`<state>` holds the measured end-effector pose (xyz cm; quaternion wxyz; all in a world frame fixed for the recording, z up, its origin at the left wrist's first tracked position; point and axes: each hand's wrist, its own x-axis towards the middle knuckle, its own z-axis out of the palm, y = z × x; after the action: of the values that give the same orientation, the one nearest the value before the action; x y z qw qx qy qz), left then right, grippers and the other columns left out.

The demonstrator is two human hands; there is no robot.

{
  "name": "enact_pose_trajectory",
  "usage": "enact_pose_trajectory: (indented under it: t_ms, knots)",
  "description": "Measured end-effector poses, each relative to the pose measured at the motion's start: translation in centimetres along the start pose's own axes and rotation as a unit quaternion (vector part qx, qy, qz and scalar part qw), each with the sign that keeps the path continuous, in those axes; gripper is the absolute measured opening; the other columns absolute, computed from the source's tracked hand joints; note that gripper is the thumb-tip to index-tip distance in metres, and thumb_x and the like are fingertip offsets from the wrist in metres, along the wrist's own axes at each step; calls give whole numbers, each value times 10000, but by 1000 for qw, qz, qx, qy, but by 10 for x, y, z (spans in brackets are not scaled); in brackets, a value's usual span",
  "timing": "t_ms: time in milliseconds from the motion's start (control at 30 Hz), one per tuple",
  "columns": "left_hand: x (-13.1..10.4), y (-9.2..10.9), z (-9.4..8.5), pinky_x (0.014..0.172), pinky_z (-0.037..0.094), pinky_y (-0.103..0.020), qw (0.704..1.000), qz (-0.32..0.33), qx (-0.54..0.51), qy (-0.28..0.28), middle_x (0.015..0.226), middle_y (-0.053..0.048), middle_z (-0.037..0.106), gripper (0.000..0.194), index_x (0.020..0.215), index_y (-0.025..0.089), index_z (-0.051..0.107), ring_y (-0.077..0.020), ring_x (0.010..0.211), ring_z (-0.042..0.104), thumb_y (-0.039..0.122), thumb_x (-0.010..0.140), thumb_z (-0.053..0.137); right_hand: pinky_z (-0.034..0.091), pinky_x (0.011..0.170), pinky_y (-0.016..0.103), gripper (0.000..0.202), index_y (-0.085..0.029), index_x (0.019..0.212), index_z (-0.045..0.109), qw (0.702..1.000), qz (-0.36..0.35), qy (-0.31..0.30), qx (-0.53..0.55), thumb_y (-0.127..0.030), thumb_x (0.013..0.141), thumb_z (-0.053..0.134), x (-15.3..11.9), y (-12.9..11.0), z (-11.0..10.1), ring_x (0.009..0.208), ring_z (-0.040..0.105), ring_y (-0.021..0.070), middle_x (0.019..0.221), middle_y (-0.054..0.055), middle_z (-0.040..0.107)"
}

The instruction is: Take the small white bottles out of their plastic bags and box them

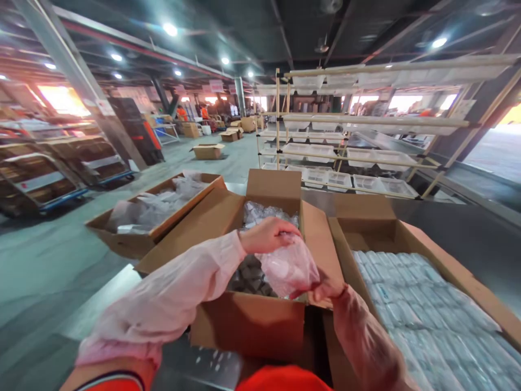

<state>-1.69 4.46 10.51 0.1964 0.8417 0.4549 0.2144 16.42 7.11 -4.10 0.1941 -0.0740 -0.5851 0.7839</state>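
Note:
A clear plastic bag (288,266) with pale contents hangs over the open middle carton (252,320). My left hand (271,234) grips its top edge, fingers closed on the plastic. Lower down on the right side, my right hand (325,288) pinches the bag's other corner. Below the bag, small grey-brown pieces (250,274) lie inside the carton, partly hidden by my hands and the bag. Crumpled clear plastic bags (264,213) fill the carton's far end.
At right, an open carton (366,239) holds rows of wrapped packs (423,298). Another carton (138,247) with plastic bags stands at left. Behind are a rack (378,120) with white bins, loaded carts (44,179), a slanted pillar and boxes on the floor.

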Motion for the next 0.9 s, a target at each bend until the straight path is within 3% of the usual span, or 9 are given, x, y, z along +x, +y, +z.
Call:
enact_pose_trajectory:
  t_ms: [133,200,267,333,500,633,700,800,900]
  knots:
    - [-23,-19,16,742,495,-267,966,-102,-54,230,1024,-96,707,390,1144,109,637,-192,869,648,210,787,515,470,549,227,468,-187,839,655,952,-96,252,147,-449,508,858,-5,25,14,579,559,116,681,0,629]
    - [-36,-25,24,732,505,-287,927,-122,-85,344,1048,-122,686,421,1178,100,597,-195,869,640,304,815,537,446,521,214,395,-197,759,646,927,-106,313,175,-425,518,861,-4,29,15,547,522,102,629,-15,601]
    - [-49,-27,32,713,506,-282,897,-131,-130,402,977,-114,694,373,1083,113,631,-187,842,638,381,850,518,431,503,215,420,-190,750,651,927,-98,327,156,-461,507,860,-7,27,12,546,513,108,621,-7,598]
    - [-59,-27,40,706,495,-268,906,-137,-134,378,890,-85,700,330,986,131,664,-172,792,629,402,812,589,416,487,219,446,-170,768,663,933,-93,331,106,-483,514,855,-11,21,9,544,505,114,626,11,607]
    - [-68,-31,61,571,428,-236,946,-209,-126,214,621,3,617,227,825,138,676,-123,570,530,321,694,701,450,533,254,438,-154,815,679,943,-80,319,-43,-488,570,821,-21,10,10,608,539,147,720,38,659]
    - [-74,-33,67,764,465,-284,944,-117,-177,253,806,-66,636,197,653,143,602,-173,808,581,305,699,705,402,485,241,448,-135,665,652,919,-36,378,-109,-555,582,783,-22,11,11,521,481,115,577,16,591]
    - [-77,-37,68,789,479,-306,934,-89,-292,189,866,-88,645,228,706,137,615,-190,851,599,342,700,712,389,473,237,500,-133,694,650,910,-25,401,-105,-599,558,773,-23,11,11,508,468,106,584,12,593]
    - [-78,-51,68,599,496,-283,886,-149,-429,95,726,-52,635,307,821,129,652,-143,594,581,423,734,654,384,478,232,518,-139,650,614,915,-20,391,-98,-618,535,771,-24,6,13,507,466,102,542,0,565]
    - [-72,-61,69,590,491,-285,935,-153,-300,113,666,-43,635,286,733,124,689,-147,567,567,405,755,636,375,476,222,480,-140,653,602,932,-5,348,-100,-567,543,791,-24,0,19,502,459,93,528,-16,551]
